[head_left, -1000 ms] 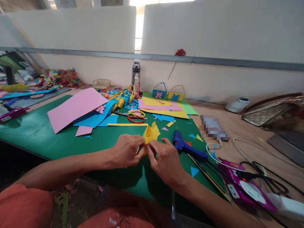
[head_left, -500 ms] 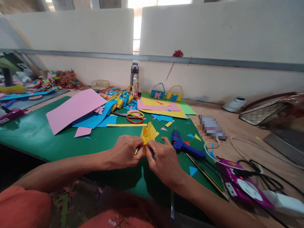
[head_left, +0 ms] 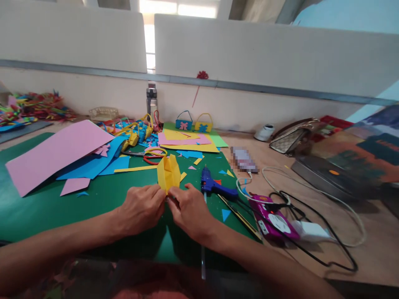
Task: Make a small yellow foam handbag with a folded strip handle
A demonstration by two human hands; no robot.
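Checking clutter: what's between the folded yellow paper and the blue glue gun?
Head view: between the folded yellow paper and the blue glue gun lie bare green mat and one small yellow scrap.

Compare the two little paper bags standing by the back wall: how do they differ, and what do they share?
The blue paper bag has a blue body, a blue handle and a pink bow; the yellow paper bag has a yellow body, a yellow handle and a blue bow. The blue one stands to the left, the yellow one to the right. Both stand upright, look alike in size and have arched handles.

Folded yellow paper piece stands upright, pinched at its base above the green mat.
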